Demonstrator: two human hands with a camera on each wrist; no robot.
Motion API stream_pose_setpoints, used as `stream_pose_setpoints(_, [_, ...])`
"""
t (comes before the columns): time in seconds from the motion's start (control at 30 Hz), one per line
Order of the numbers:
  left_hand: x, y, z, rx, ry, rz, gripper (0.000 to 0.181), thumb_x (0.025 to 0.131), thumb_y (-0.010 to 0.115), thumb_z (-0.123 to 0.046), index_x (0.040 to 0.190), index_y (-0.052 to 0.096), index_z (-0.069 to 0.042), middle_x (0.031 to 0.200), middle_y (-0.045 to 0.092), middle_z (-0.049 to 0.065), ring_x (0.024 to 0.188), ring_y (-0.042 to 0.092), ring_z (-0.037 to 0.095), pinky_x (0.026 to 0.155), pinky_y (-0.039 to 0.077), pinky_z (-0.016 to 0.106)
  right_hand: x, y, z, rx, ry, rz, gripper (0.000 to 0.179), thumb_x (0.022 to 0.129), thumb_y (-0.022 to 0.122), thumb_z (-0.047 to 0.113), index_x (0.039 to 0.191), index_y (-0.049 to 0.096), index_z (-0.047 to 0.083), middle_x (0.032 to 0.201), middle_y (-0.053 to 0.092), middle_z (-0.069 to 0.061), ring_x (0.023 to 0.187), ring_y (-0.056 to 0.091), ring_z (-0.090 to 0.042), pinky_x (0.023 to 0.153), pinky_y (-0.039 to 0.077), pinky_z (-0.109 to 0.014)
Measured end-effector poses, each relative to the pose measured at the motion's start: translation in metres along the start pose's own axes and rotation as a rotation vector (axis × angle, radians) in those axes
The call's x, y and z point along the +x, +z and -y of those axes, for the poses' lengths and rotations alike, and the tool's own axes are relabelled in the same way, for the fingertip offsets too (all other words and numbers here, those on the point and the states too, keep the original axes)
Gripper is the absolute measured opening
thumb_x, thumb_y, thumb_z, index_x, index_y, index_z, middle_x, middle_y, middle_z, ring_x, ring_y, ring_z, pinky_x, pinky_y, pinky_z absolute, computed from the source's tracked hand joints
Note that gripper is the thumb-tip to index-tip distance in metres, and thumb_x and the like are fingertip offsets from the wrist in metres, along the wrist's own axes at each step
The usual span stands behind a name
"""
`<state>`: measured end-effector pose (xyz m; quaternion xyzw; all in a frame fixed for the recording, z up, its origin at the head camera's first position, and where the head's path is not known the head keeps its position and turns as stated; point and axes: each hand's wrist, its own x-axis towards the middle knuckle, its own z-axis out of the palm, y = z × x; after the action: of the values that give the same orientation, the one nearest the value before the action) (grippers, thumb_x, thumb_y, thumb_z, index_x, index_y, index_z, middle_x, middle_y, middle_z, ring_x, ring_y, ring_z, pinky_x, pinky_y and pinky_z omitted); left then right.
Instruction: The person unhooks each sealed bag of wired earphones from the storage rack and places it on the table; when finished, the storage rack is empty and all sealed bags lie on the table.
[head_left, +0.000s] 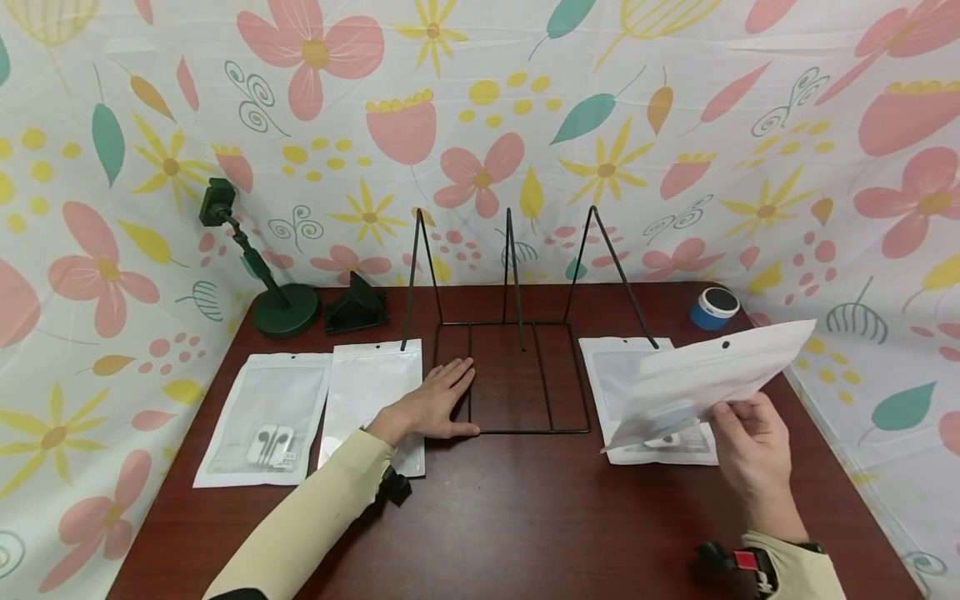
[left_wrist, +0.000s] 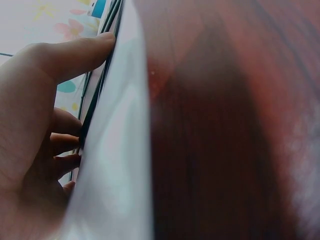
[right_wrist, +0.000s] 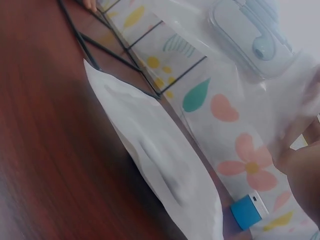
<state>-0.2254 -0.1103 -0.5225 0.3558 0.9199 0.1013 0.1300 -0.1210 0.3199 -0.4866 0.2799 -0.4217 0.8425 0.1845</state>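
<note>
My right hand (head_left: pixel 753 454) pinches the lower edge of a white zip pouch (head_left: pixel 712 367), held tilted above the table. In the right wrist view, white earphones in a clear case (right_wrist: pixel 250 42) show through it. Beneath it another white pouch (head_left: pixel 611 362) lies flat, one rack leg reaching its top edge. My left hand (head_left: pixel 431 407) rests with fingers extended on the left front part of a black wire rack (head_left: pixel 532 432). Left of the rack lie a plain white pouch (head_left: pixel 367 379) and, further left, a translucent-fronted pouch (head_left: pixel 255 383) with earphones (head_left: pixel 272 446) inside.
A dark green round-based stand (head_left: pixel 287 312) and a black wedge-shaped holder (head_left: pixel 357 307) stand at the back left. At the back right is a blue cylinder with a dark top (head_left: pixel 714 310). A flowered cloth (head_left: pixel 480 100) hangs behind the brown table (head_left: pixel 495 517).
</note>
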Motion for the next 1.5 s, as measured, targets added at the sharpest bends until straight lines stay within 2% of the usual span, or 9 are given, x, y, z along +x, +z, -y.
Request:
stream_pose_setpoints(0.37, [0.001, 0.001, 0.002, 0.011, 0.015, -0.013, 0.102, 0.087, 0.053, -0.069, 0.155, 0.017, -0.003, 0.164, 0.006, 0.014, 0.151, 0.007, 0.031, 0.12, 0.016, 0.051, 0.004, -0.019, 0.016, 0.064, -0.065, -0.061, 0.034, 0.09, 0.028, -0.029, 0.122, 0.039, -0.025, 0.117, 0.061, -0.031, 0.106, 0.059, -0.035, 0.089, 0.05, -0.039])
stream_pose_setpoints(0.67, [0.001, 0.001, 0.002, 0.01, 0.012, -0.009, 0.102, 0.087, 0.053, -0.07, 0.156, 0.016, -0.003, 0.164, 0.005, 0.013, 0.152, 0.006, 0.03, 0.12, 0.015, 0.05, 0.002, -0.03, 0.031, 0.092, -0.096, -0.188, 0.039, 0.09, 0.031, -0.028, 0.127, 0.035, -0.017, 0.108, 0.063, -0.031, 0.098, 0.061, -0.034, 0.082, 0.051, -0.037])
stream_pose_setpoints(0.83, [0.0, 0.002, 0.002, 0.008, 0.015, -0.009, 0.102, 0.087, 0.053, -0.069, 0.156, 0.016, -0.003, 0.164, 0.005, 0.013, 0.152, 0.006, 0.03, 0.12, 0.015, 0.05, 0.003, -0.034, 0.04, 0.021, -0.088, -0.274, 0.043, 0.09, 0.037, -0.027, 0.13, 0.033, -0.012, 0.112, 0.064, -0.029, 0.102, 0.062, -0.032, 0.083, 0.053, -0.035])
stream_pose_setpoints(0.97, [0.0, 0.002, 0.001, 0.005, 0.016, -0.01, 0.102, 0.088, 0.054, -0.068, 0.156, 0.016, -0.003, 0.164, 0.005, 0.014, 0.152, 0.006, 0.031, 0.12, 0.014, 0.05, 0.005, -0.039, 0.047, -0.009, -0.118, -0.319, 0.048, 0.089, 0.038, -0.028, 0.133, 0.031, -0.01, 0.116, 0.063, -0.03, 0.103, 0.063, -0.032, 0.08, 0.054, -0.035])
stream_pose_setpoints(1.1, [0.0, 0.002, 0.001, 0.006, 0.012, -0.008, 0.101, 0.088, 0.054, -0.068, 0.156, 0.016, -0.003, 0.164, 0.005, 0.013, 0.152, 0.006, 0.03, 0.12, 0.014, 0.05, 0.005, -0.041, 0.05, -0.002, -0.153, -0.359, 0.05, 0.087, 0.037, -0.03, 0.132, 0.031, -0.009, 0.112, 0.064, -0.032, 0.097, 0.064, -0.034, 0.071, 0.055, -0.034])
stream_pose_setpoints(1.2, [0.0, 0.001, 0.0, 0.006, 0.012, -0.008, 0.101, 0.087, 0.054, -0.068, 0.156, 0.017, -0.003, 0.164, 0.005, 0.013, 0.152, 0.006, 0.03, 0.12, 0.014, 0.05, 0.004, -0.043, 0.052, -0.068, -0.159, -0.407, 0.05, 0.087, 0.04, -0.029, 0.132, 0.034, -0.007, 0.108, 0.066, -0.03, 0.092, 0.066, -0.032, 0.065, 0.054, -0.032])
stream_pose_setpoints(1.37, [0.0, 0.001, 0.001, 0.006, 0.015, -0.013, 0.101, 0.088, 0.054, -0.068, 0.155, 0.017, -0.003, 0.164, 0.005, 0.013, 0.152, 0.007, 0.03, 0.12, 0.014, 0.049, 0.003, -0.047, 0.056, -0.128, -0.165, -0.463, 0.052, 0.087, 0.044, -0.028, 0.133, 0.036, -0.005, 0.106, 0.068, -0.029, 0.091, 0.068, -0.031, 0.066, 0.055, -0.031])
stream_pose_setpoints(1.43, [0.0, 0.002, 0.001, 0.004, 0.014, -0.013, 0.101, 0.088, 0.054, -0.068, 0.156, 0.017, -0.003, 0.164, 0.006, 0.013, 0.152, 0.006, 0.03, 0.12, 0.014, 0.049, 0.003, -0.05, 0.057, -0.109, -0.172, -0.474, 0.053, 0.086, 0.044, -0.029, 0.133, 0.036, -0.005, 0.104, 0.068, -0.03, 0.091, 0.068, -0.032, 0.068, 0.056, -0.032])
stream_pose_setpoints(1.5, [0.0, 0.002, 0.001, 0.002, 0.013, -0.013, 0.101, 0.087, 0.054, -0.068, 0.156, 0.017, -0.003, 0.164, 0.006, 0.013, 0.152, 0.006, 0.03, 0.12, 0.014, 0.049, 0.003, -0.053, 0.06, -0.186, -0.173, -0.491, 0.053, 0.086, 0.047, -0.027, 0.133, 0.038, -0.005, 0.101, 0.07, -0.027, 0.088, 0.068, -0.028, 0.068, 0.055, -0.029])
